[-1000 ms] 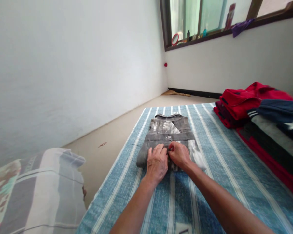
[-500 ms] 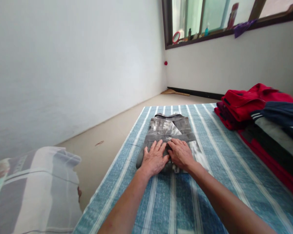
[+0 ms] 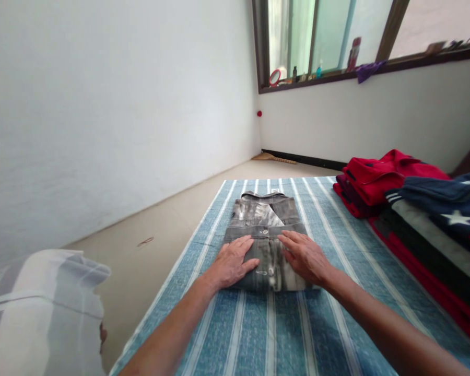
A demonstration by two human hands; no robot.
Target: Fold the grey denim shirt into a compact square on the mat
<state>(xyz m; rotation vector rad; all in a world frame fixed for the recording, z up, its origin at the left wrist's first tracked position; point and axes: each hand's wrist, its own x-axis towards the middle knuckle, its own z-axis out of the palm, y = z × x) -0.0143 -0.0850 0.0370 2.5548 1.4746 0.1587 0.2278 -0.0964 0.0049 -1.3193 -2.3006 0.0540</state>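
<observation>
In the head view, a folded grey shirt of faded, mottled cloth is laid in a rectangle on a blue-and-white striped sheet. The left hand and right hand are pressed flat on its near half, fingers spread, nothing gripped, with the buttoned placket bare between them. Folded red and navy clothes are stacked at the right edge.

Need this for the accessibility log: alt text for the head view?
Left hand and right hand rest flat on a folded grey shirt on a blue striped sheet. Stacked folded clothes lie to the right.
</observation>
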